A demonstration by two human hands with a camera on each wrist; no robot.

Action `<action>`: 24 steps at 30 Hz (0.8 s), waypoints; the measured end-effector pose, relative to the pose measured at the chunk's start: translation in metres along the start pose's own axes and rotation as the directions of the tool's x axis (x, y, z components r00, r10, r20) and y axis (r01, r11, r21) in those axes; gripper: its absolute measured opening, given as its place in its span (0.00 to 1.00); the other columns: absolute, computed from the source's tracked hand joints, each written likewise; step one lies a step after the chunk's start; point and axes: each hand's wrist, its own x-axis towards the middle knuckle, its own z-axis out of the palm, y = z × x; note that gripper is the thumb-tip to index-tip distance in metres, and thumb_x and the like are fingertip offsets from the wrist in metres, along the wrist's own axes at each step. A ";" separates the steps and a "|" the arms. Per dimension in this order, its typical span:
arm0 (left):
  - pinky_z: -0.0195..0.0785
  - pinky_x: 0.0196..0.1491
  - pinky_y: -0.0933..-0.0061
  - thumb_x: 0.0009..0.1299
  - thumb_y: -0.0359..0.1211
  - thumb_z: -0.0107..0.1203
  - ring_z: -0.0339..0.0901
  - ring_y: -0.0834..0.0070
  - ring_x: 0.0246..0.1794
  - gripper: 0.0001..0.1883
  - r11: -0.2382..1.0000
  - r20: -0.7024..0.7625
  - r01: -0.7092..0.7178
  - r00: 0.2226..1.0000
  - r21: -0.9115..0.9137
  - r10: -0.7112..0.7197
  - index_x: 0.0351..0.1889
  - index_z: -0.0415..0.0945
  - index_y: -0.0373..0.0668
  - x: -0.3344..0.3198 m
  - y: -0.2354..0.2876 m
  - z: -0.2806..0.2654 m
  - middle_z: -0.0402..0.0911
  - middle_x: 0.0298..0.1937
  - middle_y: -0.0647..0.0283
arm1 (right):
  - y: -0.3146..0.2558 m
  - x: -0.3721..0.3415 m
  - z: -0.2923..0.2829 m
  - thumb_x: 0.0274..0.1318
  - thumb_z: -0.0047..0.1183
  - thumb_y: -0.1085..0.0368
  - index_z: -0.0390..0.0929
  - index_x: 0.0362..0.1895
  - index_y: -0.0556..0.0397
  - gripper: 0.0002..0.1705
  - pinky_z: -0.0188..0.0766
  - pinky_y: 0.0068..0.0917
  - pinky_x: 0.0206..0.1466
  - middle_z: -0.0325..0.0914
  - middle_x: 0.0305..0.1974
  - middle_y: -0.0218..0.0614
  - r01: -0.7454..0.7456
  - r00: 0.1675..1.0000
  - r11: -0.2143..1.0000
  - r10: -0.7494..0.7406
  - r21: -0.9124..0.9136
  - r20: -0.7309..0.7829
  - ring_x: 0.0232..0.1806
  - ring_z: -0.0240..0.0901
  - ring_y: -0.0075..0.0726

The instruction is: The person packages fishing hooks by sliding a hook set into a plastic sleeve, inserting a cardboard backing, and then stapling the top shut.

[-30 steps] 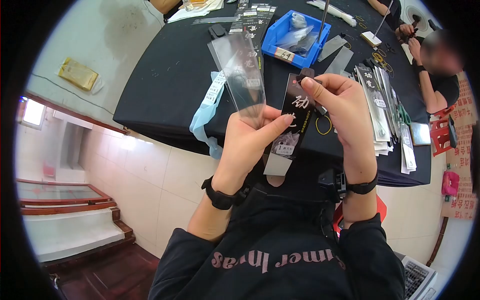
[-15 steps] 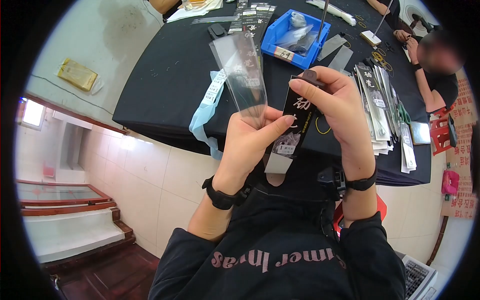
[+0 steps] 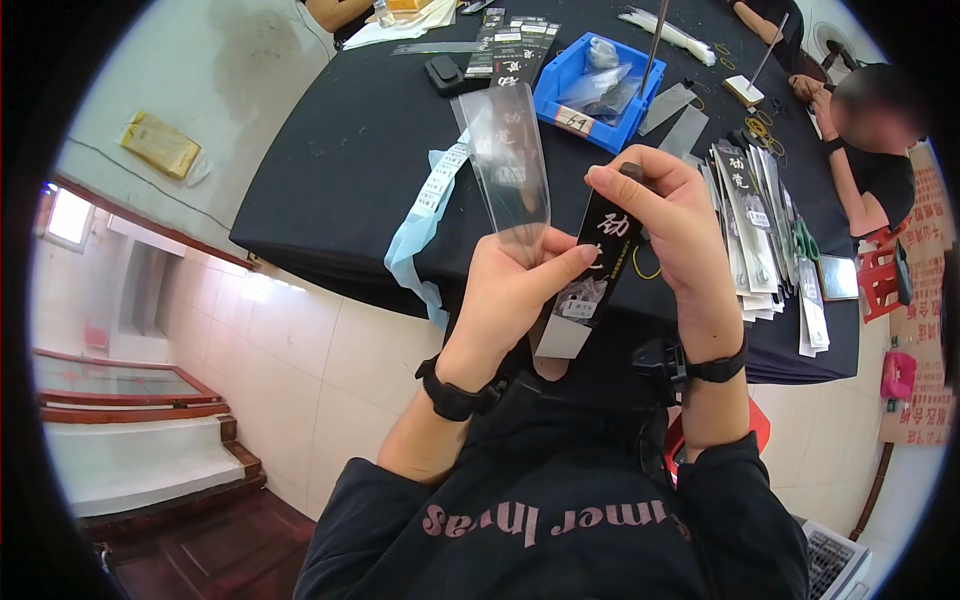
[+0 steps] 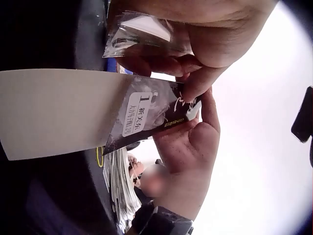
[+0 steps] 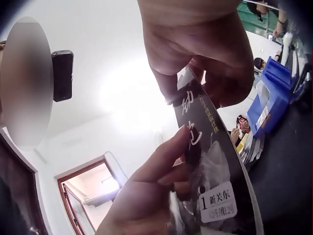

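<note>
A black printed packet [image 3: 606, 240] with a white label [image 4: 137, 114] hangs between both hands, tilted. The left hand [image 3: 505, 300] pinches its side with the thumb on the front and also holds several clear plastic sleeves [image 3: 510, 160] that fan upward. At the top end of the packet the right hand [image 3: 675, 215] grips with thumb and fingers, covering that end. A white card [image 4: 54, 112] sticks out of the packet's lower end. In the right wrist view the packet's label [image 5: 218, 201] faces the camera.
Behind the hands stands a blue bin [image 3: 590, 90] with plastic bags. A pile of packets [image 3: 750, 215] and green scissors [image 3: 806, 238] lie at right. A blue label strip [image 3: 415, 235] hangs over the table edge. Another person [image 3: 870, 150] sits at far right.
The right hand has shifted its hold at the packet's top end, whose dark tip stood out more half a second ago. The head view has shifted slightly, so the table things appear lower.
</note>
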 end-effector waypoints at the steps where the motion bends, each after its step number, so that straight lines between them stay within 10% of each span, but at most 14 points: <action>1: 0.56 0.26 0.87 0.66 0.29 0.62 0.69 0.90 0.24 0.06 1.000 0.009 -0.002 1.000 -0.022 0.002 0.33 0.79 0.36 0.000 -0.002 0.000 0.80 0.28 0.70 | -0.001 0.000 -0.001 0.54 0.63 0.66 0.81 0.33 0.57 0.07 0.62 0.13 0.32 0.77 0.28 0.24 -0.031 0.999 0.999 0.031 -0.013 0.013 0.29 0.68 0.12; 20: 0.65 0.33 0.85 0.67 0.28 0.60 0.73 0.88 0.29 0.07 0.997 0.011 -0.071 0.997 0.024 0.071 0.39 0.79 0.32 0.016 -0.009 -0.010 0.81 0.31 0.67 | 0.001 0.007 -0.032 0.54 0.64 0.59 0.80 0.30 0.54 0.12 0.61 0.12 0.31 0.76 0.25 0.23 -0.047 0.999 0.981 0.044 -0.189 -0.020 0.26 0.66 0.13; 24: 0.64 0.36 0.84 0.73 0.32 0.52 0.72 0.87 0.30 0.12 0.954 0.054 -0.210 0.978 0.212 0.203 0.45 0.79 0.32 0.033 -0.015 -0.024 0.79 0.29 0.69 | -0.001 0.020 -0.061 0.54 0.64 0.55 0.81 0.34 0.53 0.14 0.63 0.12 0.32 0.77 0.26 0.21 -0.098 0.970 0.967 0.039 -0.235 -0.242 0.26 0.67 0.13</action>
